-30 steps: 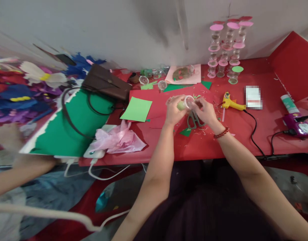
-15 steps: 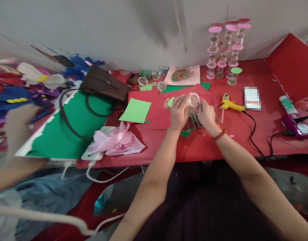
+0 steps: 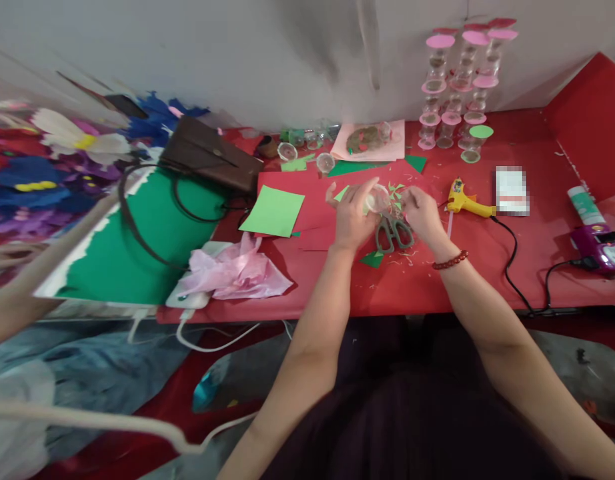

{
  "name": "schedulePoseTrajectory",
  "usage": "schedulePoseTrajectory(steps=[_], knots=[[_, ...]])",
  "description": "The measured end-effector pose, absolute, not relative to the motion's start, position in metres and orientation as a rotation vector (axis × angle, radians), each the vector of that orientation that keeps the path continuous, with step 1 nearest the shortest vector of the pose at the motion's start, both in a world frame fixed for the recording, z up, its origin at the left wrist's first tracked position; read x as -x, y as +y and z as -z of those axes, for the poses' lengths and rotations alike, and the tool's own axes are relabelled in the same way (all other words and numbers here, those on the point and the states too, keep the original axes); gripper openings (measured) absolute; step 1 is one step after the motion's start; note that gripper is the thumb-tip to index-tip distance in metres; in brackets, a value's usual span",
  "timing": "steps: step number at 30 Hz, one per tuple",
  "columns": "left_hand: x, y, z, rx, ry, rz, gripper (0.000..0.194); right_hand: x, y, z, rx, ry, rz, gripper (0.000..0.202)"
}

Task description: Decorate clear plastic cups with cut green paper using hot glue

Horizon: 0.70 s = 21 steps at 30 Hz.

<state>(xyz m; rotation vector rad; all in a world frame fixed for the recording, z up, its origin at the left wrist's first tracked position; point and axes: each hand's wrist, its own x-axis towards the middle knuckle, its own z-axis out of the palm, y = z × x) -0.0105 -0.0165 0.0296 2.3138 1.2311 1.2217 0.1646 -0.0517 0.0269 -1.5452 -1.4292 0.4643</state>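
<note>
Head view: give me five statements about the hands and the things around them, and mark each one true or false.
1. The left hand holds a clear plastic cup. True.
2. The beaded bracelet is on the left wrist. False: the beaded bracelet is on the right wrist.
3. The yellow glue gun lies to the right of the right hand. True.
4. The scissors are inside the brown bag. False: the scissors lie on the table, with their handles showing near the hands.
5. The brown bag is to the right of the yellow glue gun. False: the brown bag is well to its left.
</note>
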Motion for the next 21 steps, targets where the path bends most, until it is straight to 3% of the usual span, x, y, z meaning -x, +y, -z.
schedulePoseTrajectory(steps=[4, 6, 9, 16, 21], knots=[[0.010, -0.014, -0.028, -2.229, 1.309, -1.293, 0.049, -0.173, -0.046, -0.024, 1.455, -1.189, -0.508, 0.004], [0.009, -0.013, -0.027, -2.215, 1.314, -1.302, 0.045, -0.171, -0.048, -0.025, 1.435, -1.213, -0.500, 0.012], [0.011, -0.013, -0.028, -2.242, 1.304, -1.280, 0.040, -0.164, -0.054, -0.031, 1.401, -1.382, -0.400, 0.009], [0.014, -0.017, -0.033, -2.291, 1.266, -1.266, 0.053, -0.160, -0.060, -0.034, 1.240, -1.620, -0.252, 0.012], [0.015, -0.018, -0.032, -2.412, 1.231, -1.246, 0.040, -0.160, -0.059, -0.026, 1.170, -1.692, -0.157, 0.020]])
